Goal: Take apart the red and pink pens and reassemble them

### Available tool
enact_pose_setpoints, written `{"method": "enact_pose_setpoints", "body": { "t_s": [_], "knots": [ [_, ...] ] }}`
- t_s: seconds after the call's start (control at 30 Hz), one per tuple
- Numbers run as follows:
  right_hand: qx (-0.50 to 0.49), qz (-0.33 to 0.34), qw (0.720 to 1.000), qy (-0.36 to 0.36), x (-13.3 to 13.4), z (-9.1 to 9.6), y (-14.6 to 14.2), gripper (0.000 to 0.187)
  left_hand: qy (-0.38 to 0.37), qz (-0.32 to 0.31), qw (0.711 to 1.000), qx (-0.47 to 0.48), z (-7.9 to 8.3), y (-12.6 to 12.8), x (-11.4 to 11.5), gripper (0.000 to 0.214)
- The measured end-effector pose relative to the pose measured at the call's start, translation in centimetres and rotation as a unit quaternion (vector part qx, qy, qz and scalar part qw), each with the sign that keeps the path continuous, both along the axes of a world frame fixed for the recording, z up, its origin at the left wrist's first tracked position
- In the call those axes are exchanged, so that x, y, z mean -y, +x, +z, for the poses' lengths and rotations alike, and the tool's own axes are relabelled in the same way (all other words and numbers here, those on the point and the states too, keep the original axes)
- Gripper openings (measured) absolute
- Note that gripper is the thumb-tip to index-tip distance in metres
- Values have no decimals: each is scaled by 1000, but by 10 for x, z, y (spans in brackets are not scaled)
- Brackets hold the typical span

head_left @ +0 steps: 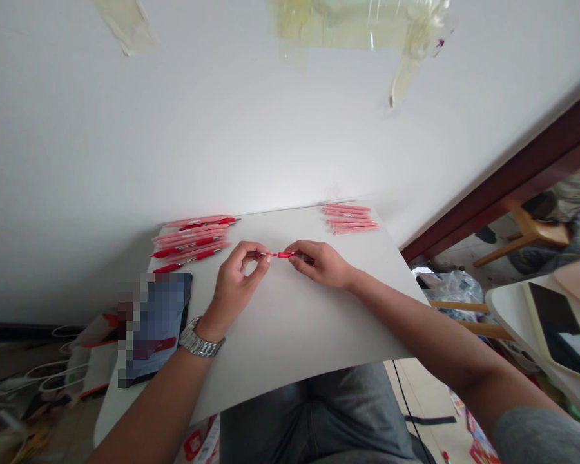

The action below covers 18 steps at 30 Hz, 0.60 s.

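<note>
We see a slim red pen with a thicker, glossy red section (pixel 285 255) at the centre, held level above the white, smooth tabletop (pixel 294 322), between the two hands. The bare left hand (pixel 236 276) closes its thumb and forefinger on the thin left end; its palm is hollow, and we cannot tell whether this slender end is joined to the thicker section or separate. The bare right hand (pixel 325 263) grips the opposite end, with thumb and fingers curled around it and hiding much of the barrel.

We judge the pen to be light and fairly stiff, its thin end the more easily bent and its glossy surface perhaps a little slippery. The thicker red section seems to offer the surest hold; the slender end calls for a light fingertip pinch along its axis.

Farther out, on the far left of the tabletop, we note a loose pile of pink and red pens (pixel 191 234), some showing metallic tips. On the far right lies a smaller row of slim pink pens (pixel 352 225), roughly parallel to one another. Near the left edge rests a dark, flat rectangular tablet (pixel 159 328), its screen blurred, beside the silver metal-link watch (pixel 200 338) on the left wrist. Beyond the tabletop rises a pale wall (pixel 198 129) bearing yellowed tape (pixel 338 26).
</note>
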State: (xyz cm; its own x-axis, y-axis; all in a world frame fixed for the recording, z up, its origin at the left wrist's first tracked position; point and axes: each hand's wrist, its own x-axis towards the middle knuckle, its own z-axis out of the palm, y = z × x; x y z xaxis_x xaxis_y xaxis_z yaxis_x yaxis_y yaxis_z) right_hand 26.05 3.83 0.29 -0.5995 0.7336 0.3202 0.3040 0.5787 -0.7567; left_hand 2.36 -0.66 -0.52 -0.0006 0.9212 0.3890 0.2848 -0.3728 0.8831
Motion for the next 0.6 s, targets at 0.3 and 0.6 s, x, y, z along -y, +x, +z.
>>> {"method": "enact_pose_setpoints", "body": {
  "t_s": [0.3, 0.6],
  "knots": [
    [5, -14, 1000, -4, 0, 0, 1, 24, -19, -4, 998, 58, 6, 1, 1, 27],
    [8, -16, 1000, -5, -1, 0, 2, 24, 49, 88, 988, 118, 5, -4, -4, 22]
  ]
}}
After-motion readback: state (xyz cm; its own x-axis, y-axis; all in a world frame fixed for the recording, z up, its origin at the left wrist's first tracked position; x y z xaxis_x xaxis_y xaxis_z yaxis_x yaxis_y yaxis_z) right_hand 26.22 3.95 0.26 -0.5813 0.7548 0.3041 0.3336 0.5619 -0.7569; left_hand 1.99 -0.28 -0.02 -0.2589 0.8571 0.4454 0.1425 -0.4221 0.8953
